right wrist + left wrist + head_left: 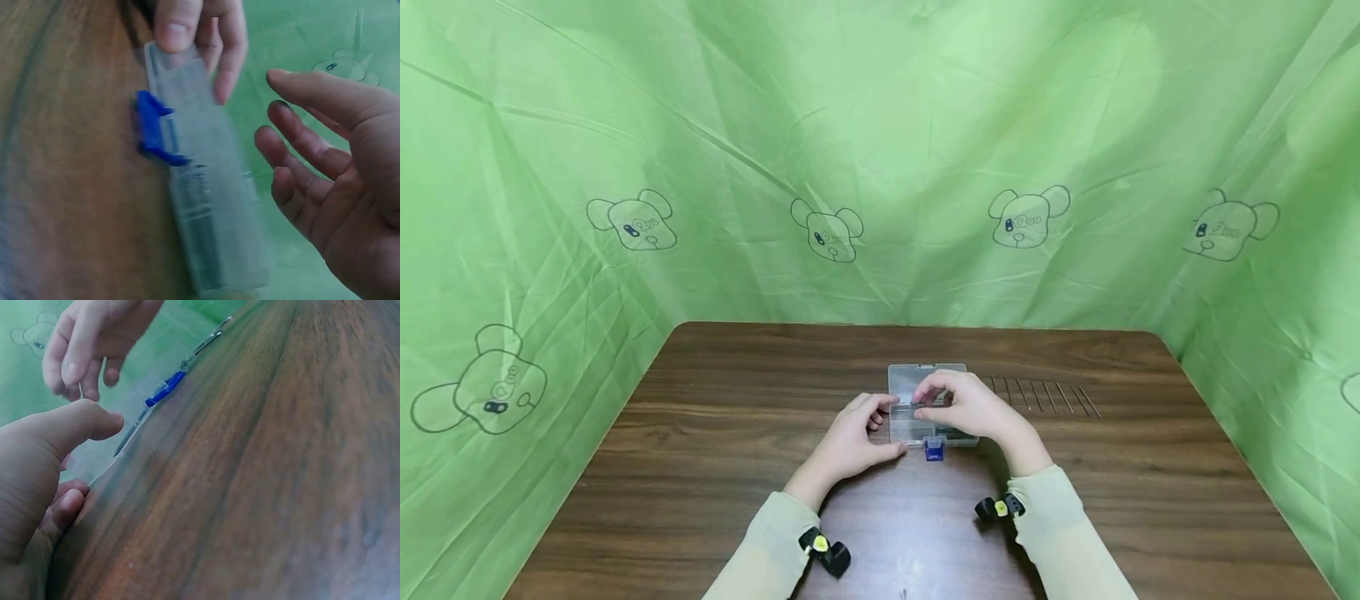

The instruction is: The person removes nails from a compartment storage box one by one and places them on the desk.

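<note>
A clear plastic compartment box (pixel 910 427) lies on the table with its lid (pixel 904 380) swung up at the back. A blue latch (pixel 934 452) sticks out from its front edge. My left hand (pixel 850 443) grips the box's left end, the thumb at the front corner and the fingers behind, as the right wrist view shows. Over the box hovers my right hand (pixel 973 408), its fingers loosely bent and apart, with nothing visible between them in the right wrist view (pixel 331 144). Something dark lies in the right part of the box, too blurred to name.
Several thin metal rods (pixel 1033 397) lie in a row on the brown wooden table (pixel 737 400), to the right of the box. A green cloth (pixel 925 167) with printed bear heads hangs around the table's back and sides.
</note>
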A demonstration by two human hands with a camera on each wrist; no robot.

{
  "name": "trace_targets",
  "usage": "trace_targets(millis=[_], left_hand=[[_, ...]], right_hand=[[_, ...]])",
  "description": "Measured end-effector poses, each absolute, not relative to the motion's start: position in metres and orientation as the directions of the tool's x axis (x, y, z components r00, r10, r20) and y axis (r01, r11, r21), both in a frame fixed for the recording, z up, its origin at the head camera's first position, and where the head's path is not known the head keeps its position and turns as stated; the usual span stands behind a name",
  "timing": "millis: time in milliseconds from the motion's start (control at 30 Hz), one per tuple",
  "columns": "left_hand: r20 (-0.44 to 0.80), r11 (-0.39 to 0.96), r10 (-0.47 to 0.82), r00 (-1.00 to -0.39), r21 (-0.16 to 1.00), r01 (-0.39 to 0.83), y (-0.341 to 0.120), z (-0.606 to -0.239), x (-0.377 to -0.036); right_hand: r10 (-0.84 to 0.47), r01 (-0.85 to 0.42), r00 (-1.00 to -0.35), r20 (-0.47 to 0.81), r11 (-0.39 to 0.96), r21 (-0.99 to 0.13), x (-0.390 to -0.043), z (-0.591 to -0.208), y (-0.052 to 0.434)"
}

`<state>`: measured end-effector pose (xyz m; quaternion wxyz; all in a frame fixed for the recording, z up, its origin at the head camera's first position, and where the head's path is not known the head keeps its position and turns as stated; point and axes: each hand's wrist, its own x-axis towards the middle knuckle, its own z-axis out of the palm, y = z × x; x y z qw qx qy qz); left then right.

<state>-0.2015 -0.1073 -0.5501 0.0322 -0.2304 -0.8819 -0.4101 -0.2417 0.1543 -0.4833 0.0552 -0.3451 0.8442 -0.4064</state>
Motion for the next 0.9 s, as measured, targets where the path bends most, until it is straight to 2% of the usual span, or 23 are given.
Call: trace_targets(millis=[100,367,600,900], left_hand=[[0.242,0.545,0.381,-0.892,0.72,0.429,-0.107,-0.55,-0.2],[0.238,0.54,0.374,-0.896,0.73,0.419,-0.106,-0.548,-0.197],[0.231,0.541,0.367,-0.901,0.734,0.409,-0.107,-0.547,-0.197],[0.214,0.553,0.372,-0.903,0.731,0.401,-0.106,-0.545,-0.2]], right_hand=[[-0.628,-0.543,-0.752,0.2,0.418,-0.728,-0.243,-0.496,0.153],[-0.693,-0.615,-0.689,0.213,0.402,-0.679,-0.242,-0.505,0.145],[-0.735,-0.683,-0.649,0.196,0.45,-0.575,-0.237,-0.5,0.134],[-0.738,-0.703,-0.657,0.157,0.523,-0.482,-0.233,-0.494,0.128]])
